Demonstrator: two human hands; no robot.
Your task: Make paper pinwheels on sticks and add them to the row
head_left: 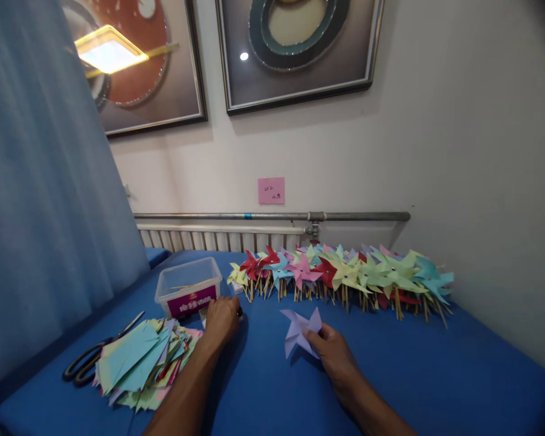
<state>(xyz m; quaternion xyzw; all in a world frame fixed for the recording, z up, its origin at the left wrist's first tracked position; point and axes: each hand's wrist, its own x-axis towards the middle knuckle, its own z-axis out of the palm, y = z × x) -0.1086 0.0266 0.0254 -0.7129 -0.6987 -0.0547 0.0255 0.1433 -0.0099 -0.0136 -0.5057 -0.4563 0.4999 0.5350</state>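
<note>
Plainly, the right hand (333, 357) has its thumb and fingers clamped on a lilac paper pinwheel (297, 330), pinched at the side nearest that hand and held over the middle of the worktop (263, 387), its points fanned out toward the far edge; the left hand (224, 318) reaches down just beside a clear plastic tub (163, 293), knuckles up, with a pale thing partly showing under it, and I cannot tell whether its fingers are together or apart; the tub stands toward the far left corner of the worktop, a purple label (192, 303) on its front and a few thin sticks (193, 283) lying inside; nearer the left edge lies a loose pile of coloured paper pieces (136, 357), blue, green, yellow and pink among them, with black-handled scissors (100, 344) just beside it, blades pointing toward the far edge; along that far edge, from near the tub to the far right corner, runs a thick row of finished pinwheels (345, 272) on brown sticks, in red, pink, blue, yellow and green; behind the worktop are a radiator (218, 239) and a pink note (271, 191) on the wall.
</note>
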